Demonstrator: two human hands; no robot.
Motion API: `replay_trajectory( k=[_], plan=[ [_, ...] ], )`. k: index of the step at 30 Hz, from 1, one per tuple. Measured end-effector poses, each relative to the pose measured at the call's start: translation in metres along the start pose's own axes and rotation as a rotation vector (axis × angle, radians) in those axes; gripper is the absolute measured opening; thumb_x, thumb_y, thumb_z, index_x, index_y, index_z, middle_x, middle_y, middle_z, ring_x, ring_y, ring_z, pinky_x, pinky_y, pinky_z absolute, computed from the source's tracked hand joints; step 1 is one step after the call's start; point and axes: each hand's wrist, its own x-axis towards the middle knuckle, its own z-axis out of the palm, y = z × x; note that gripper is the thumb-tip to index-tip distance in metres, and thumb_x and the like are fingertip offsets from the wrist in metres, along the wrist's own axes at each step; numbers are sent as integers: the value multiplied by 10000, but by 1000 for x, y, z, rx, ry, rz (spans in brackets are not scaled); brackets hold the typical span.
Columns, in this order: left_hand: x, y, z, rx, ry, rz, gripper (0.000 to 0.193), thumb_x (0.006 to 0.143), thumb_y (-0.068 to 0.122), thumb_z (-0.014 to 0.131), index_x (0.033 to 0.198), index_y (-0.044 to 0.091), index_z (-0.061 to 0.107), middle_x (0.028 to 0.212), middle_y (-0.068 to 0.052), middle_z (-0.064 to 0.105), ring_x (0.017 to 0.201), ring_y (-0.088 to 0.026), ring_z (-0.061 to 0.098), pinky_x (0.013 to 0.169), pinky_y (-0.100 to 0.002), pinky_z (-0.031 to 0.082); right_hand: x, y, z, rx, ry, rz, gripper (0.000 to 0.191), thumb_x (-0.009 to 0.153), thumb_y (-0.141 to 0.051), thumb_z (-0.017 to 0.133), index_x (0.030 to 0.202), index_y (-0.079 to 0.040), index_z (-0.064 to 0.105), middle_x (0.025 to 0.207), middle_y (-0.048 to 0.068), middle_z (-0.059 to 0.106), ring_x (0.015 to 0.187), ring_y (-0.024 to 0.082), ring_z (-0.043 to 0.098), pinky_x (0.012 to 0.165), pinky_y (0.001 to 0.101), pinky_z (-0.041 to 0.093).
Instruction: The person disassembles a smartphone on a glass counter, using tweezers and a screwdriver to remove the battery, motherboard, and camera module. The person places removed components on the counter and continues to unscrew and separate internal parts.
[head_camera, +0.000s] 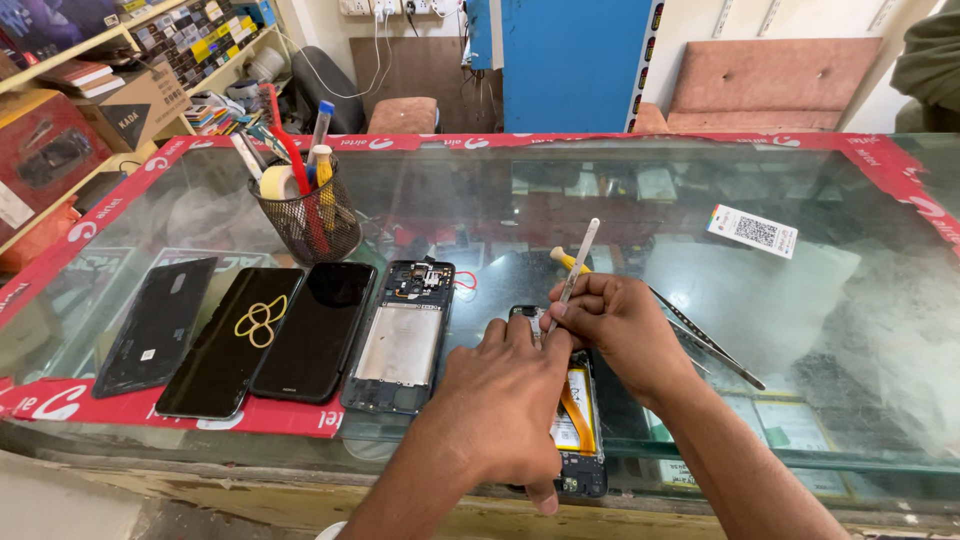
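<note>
— What is the person working on?

— An opened phone (578, 425) with its back off lies flat on the glass counter (600, 210), near the front edge. An orange strip runs down its battery. The left hand (500, 395) rests on top of it, palm down, fingers curled loosely over the upper part, the thumb reaching down past the bottom edge.

— And the right hand?

— The right hand (615, 325) sits just above the phone's top end, fingers pinched narrow around a thin whitish pry tool (577, 265). The tool stands tilted, its upper end pointing away from the person, its lower tip down at the top of the phone between the two hands.

— What else lies on the counter?

— Left of the phone there is a bare phone frame (400, 335) showing a metal plate, then two dark phones face up, one with a yellow rubber band (261, 321) on it, then a black back cover (158, 322). Behind them stands a wire mesh cup (305, 222) full of brushes and tools. Tweezers (708, 340) lie just right of the right hand, and a yellow-handled screwdriver (568, 260) shows behind it. A white code sticker (753, 231) is farther right.
</note>
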Motion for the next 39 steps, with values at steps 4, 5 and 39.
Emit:
replay_trajectory(
  k=[4,5,39],
  plan=[
    [4,3,-1,21,-31,-22,1198,383,330,1035,1362,-6,432,1330,-227,499,1314,-386,462,969,-525,510,-1,2,1,24,-5,-42,185,920,-10,622,1087,69,635,892,138,753,777,155,715,719,271,591],
    [4,3,-2,20,-43,-21,1224,379,324,1041,1378,-9,418,1336,-229,489,1318,-386,453,980,-523,503,-2,3,1,30,-1,-61,184,922,-14,619,1086,67,635,903,139,751,791,153,717,730,267,593],
    [15,-5,-6,26,14,62,1230,380,272,1004,1392,2,359,1320,-266,478,1288,-417,439,1126,-443,376,-7,-2,14,-154,284,-175,135,1008,-93,550,1071,24,578,966,126,795,805,121,739,723,264,601]
  ],
)
